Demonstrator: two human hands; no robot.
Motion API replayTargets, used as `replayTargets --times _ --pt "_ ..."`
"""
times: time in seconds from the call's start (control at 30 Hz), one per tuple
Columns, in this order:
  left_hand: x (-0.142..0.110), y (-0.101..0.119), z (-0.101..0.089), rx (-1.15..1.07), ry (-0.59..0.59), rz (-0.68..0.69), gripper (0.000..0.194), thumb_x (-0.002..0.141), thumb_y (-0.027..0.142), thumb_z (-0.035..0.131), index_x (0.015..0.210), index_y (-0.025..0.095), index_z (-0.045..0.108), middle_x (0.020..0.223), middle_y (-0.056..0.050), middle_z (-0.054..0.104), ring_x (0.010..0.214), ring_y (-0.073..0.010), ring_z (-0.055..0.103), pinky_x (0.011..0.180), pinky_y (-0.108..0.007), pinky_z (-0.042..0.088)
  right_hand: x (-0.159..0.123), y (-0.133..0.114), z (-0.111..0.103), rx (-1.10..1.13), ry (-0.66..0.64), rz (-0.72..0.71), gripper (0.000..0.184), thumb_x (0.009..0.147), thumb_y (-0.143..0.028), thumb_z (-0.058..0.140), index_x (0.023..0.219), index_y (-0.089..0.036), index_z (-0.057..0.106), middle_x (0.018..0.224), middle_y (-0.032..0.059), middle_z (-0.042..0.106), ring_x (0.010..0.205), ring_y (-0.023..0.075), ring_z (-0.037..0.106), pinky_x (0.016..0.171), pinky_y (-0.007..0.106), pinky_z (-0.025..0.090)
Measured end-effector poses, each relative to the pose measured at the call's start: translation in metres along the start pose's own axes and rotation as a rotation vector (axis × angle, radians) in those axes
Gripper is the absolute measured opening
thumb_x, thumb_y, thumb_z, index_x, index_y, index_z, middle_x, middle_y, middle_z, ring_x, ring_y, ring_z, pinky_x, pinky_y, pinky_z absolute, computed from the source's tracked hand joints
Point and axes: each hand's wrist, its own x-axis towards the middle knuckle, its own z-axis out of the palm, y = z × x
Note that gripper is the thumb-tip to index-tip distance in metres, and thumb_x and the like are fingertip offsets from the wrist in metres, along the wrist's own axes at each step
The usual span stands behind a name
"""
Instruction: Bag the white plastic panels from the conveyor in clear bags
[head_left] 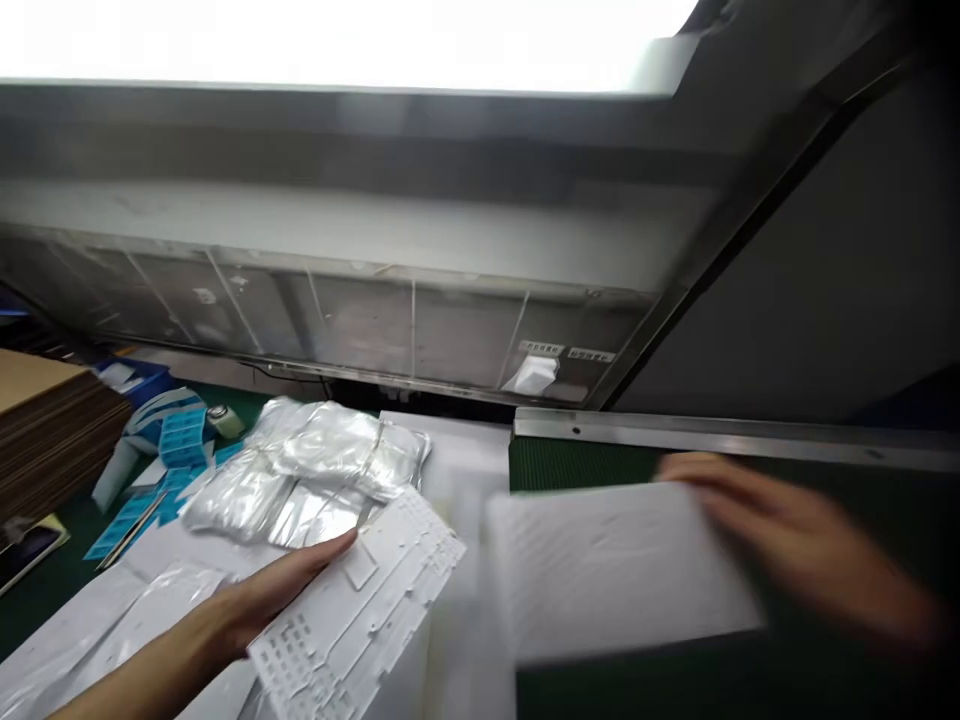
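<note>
My left hand (274, 590) lies with fingers stretched out flat on a white perforated plastic panel (360, 615) that rests on a stack of white sheets at the lower middle. My right hand (795, 545) is smeared by motion at the right; it touches the far right edge of a white foam sheet (615, 570) lying on the dark green belt (585, 465). Its fingers cannot be made out. Clear crinkled plastic bags (315, 465) lie just beyond my left hand.
A stack of brown cardboard (52, 425) stands at the far left, with blue label sheets (176, 440) and a small tape roll (223, 420) beside it. A metal rail (735, 435) borders the belt. A clear-panelled machine guard (375, 320) runs along the back.
</note>
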Motion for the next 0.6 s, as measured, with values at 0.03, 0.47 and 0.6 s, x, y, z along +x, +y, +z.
replayTargets --times 0.03,0.47,0.6 --pt "0.000 -0.002 -0.003 0.053 -0.108 -0.098 0.065 0.079 0.046 0.060 0.124 0.001 0.049 0.101 -0.018 0.068 0.099 -0.0384 0.061 0.078 -0.044 0.050 -0.005 -0.028 0.037 0.021 -0.288 -0.091 0.024 0.080 -0.041 0.052 0.095 -0.032 0.068 0.109 0.0066 0.062 0.102 0.0218 0.056 0.087 0.036 0.045" --pt "-0.035 -0.018 -0.082 0.226 -0.484 -0.062 0.070 0.069 0.026 0.072 0.132 0.013 0.044 0.107 -0.013 0.068 0.094 -0.0339 0.063 0.079 -0.038 0.047 -0.059 -0.163 0.272 -0.012 -0.437 -0.309 0.026 0.090 -0.019 0.039 0.106 -0.022 0.060 0.104 0.0052 0.060 0.103 0.0204 0.052 0.088 0.037 0.045" --pt "-0.036 -0.030 -0.110 0.158 -0.351 -0.029 0.072 0.068 0.035 0.071 0.132 0.014 0.044 0.107 -0.013 0.068 0.091 -0.0330 0.064 0.071 -0.035 0.048 -0.089 -0.169 0.304 -0.035 -0.105 -0.186 0.029 0.089 -0.026 0.044 0.116 -0.022 0.054 0.125 0.0088 0.051 0.124 0.0256 0.038 0.103 0.046 0.033"
